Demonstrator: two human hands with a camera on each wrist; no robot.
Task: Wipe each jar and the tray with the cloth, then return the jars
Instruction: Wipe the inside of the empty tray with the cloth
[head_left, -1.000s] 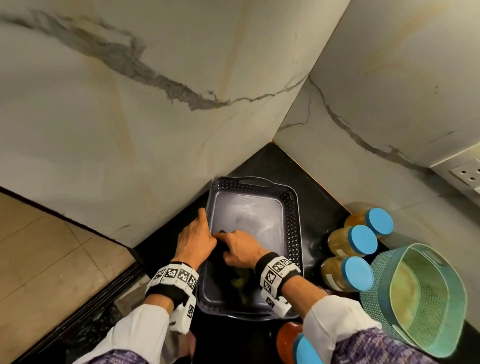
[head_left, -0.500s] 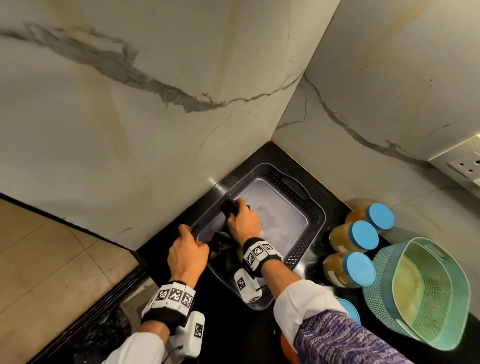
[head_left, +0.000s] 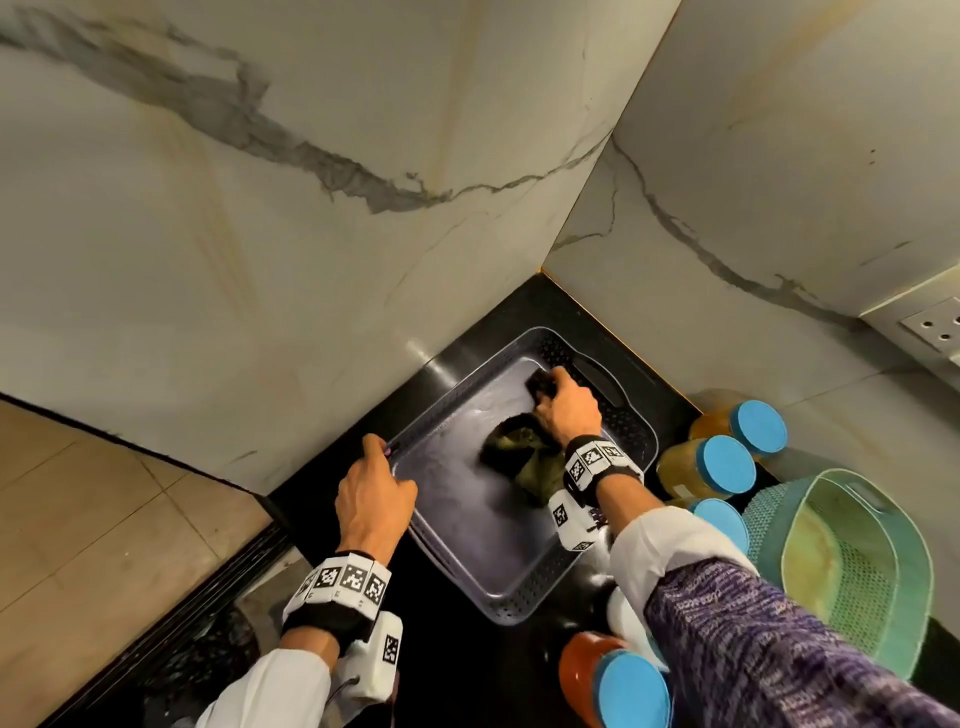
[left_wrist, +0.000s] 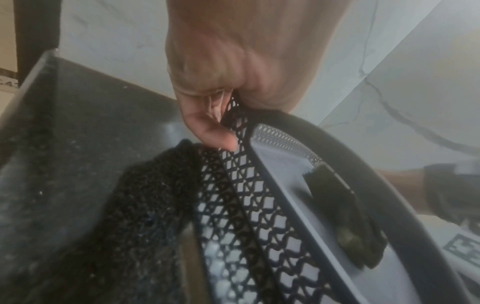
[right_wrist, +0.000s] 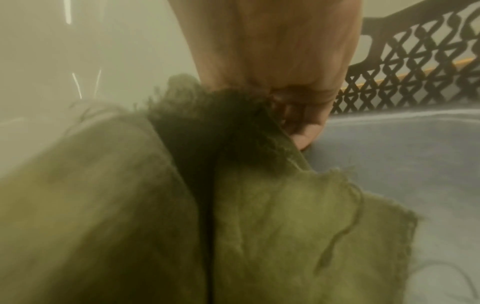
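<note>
Right hand (head_left: 566, 410) reached to the tray's (head_left: 467, 519) far corner, fingers bunched around the green cloth (head_left: 524, 457); left hand (head_left: 374, 493) gripped its mesh side. Jars (head_left: 706, 467) stood on the counter (head_left: 524, 312), one partly hidden by a sleeve.

We see black polished counter (head_left: 498, 332) in corner between two marble walls. Grey perforated tray (head_left: 483, 525) lies on it. To its right, four blue-lidded jars (head_left: 722, 465) stand close together, beside green mesh basket (head_left: 857, 566). Near front edge, orange jar (head_left: 587, 665) with blue lid.
</note>
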